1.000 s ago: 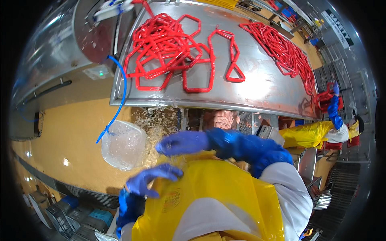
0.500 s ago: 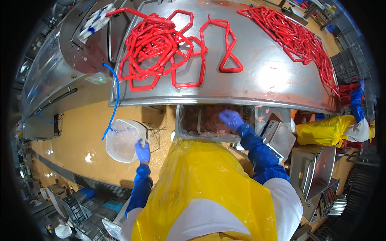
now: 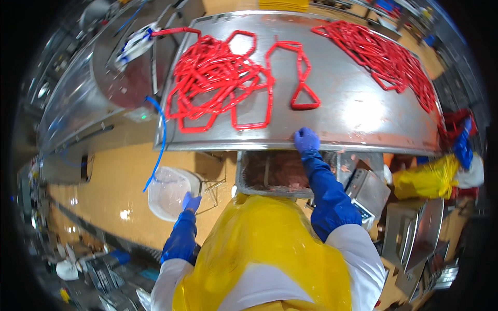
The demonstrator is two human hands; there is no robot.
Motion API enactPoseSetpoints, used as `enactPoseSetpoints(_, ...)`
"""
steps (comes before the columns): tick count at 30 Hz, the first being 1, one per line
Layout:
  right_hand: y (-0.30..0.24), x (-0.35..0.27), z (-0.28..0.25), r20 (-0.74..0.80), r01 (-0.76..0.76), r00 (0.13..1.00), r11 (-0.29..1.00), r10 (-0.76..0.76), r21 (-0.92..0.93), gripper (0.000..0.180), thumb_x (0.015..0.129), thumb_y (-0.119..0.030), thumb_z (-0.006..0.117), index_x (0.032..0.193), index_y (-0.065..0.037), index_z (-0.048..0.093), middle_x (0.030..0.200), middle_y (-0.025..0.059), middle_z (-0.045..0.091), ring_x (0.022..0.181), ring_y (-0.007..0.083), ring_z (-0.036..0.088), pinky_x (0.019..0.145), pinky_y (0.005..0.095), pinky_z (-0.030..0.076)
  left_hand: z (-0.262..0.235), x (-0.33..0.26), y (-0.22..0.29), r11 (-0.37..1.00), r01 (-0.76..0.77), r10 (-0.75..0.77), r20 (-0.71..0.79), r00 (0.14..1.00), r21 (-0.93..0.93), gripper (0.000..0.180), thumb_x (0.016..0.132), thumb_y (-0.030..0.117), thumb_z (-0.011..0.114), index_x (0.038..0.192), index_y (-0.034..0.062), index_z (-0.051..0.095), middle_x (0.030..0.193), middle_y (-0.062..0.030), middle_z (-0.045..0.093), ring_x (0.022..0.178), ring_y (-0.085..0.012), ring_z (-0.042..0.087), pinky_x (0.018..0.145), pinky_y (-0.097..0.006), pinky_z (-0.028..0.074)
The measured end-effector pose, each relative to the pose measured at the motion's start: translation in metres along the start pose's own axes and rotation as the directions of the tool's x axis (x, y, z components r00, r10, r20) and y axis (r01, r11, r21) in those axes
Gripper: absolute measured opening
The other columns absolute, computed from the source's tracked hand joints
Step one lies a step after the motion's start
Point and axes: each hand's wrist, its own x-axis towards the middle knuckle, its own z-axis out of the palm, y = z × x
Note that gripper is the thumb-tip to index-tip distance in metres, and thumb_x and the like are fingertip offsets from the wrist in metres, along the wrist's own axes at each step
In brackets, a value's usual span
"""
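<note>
My right hand (image 3: 307, 139), in a purple glove, is over the front edge of the steel table (image 3: 342, 124) with its fingers curled in; whatever they may hold is hidden. Just below it stands a grey metal tub (image 3: 239, 179) with pinkish-red ground meat (image 3: 285, 170) inside. Low on the left, my left hand (image 3: 191, 202) overlaps the near right side of a white plastic bin (image 3: 168, 207), its thumb apart from the fingers and nothing seen in it. A heap of linked red sausages (image 3: 207, 78) covers the table's left part, and a short loop of links (image 3: 305, 98) lies beside it.
More red sausage links (image 3: 384, 57) are piled along the table's right side. At left a blue hose (image 3: 164, 135) hangs from a steel machine (image 3: 78, 98). Right of the tub is a scale (image 3: 367, 192). A co-worker in a yellow apron (image 3: 428, 179) is at the far right.
My right hand has moved up out of the meat tub to the table's edge, its fingers now curled. My left hand stays by the white bin. The whole view has shifted slightly.
</note>
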Motion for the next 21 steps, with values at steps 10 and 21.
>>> enactPoseSetpoints(10, -0.018, 0.001, -0.021, 0.091, -0.068, 0.993, 0.998, 0.068, -0.009, 0.022, 0.085, -0.035, 0.062, 0.081, -0.013, 0.067, 0.087, 0.0108, 0.069, 0.088, 0.0325, 0.065, 0.081, 0.0475, 0.049, 0.004, 0.013, 0.0, 0.999, 0.014, -0.011, -0.097, 0.995, 0.034, 0.062, 0.074, 0.043, 0.071, 0.114, -0.0033, 0.061, 0.113, -0.0282, 0.064, 0.107, -0.0426, 0.062, 0.092, -0.047, 0.049)
enactPoseSetpoints(21, -0.024, 0.0, -0.023, 0.1, -0.069, 0.992, 0.997, 0.072, -0.03, 0.024, 0.085, -0.035, 0.063, 0.083, -0.012, 0.067, 0.09, 0.0121, 0.069, 0.091, 0.0333, 0.065, 0.082, 0.048, 0.049, 0.009, 0.005, 0.001, 0.992, 0.027, -0.001, -0.217, 0.976, 0.121, 0.056, 0.075, 0.042, 0.07, 0.11, -0.0016, 0.061, 0.111, -0.0262, 0.065, 0.105, -0.0422, 0.062, 0.092, -0.047, 0.049)
